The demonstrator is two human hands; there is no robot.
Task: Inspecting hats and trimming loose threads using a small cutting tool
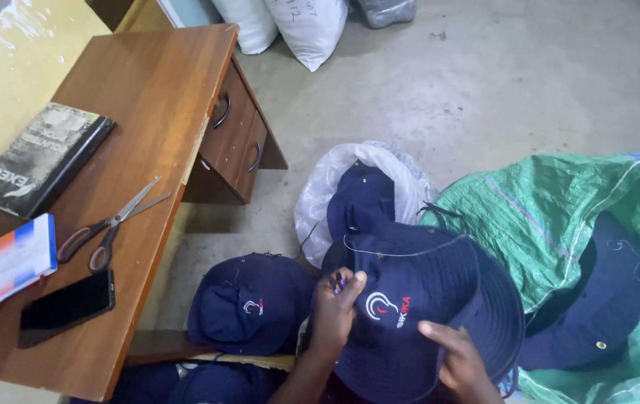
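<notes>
On the floor beside the desk (148, 97), a green woven sack (559, 217) lies open. The navy bucket hat (417, 299) sits in front of it, right hand (462, 363) fingers grasping its crown, left hand (335, 303) fingers pinching a small purple object (340, 283) against it.

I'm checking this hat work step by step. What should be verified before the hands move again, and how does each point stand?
1. Left hand grips the navy hat crown: ok.
2. Right hand steadies the brim: ok.
3. Small item in the left fingers identified: cannot tell.
4. Embroidered logo faces up: ok.
5. Scissors lie on the desk, away from both hands: ok.
</notes>
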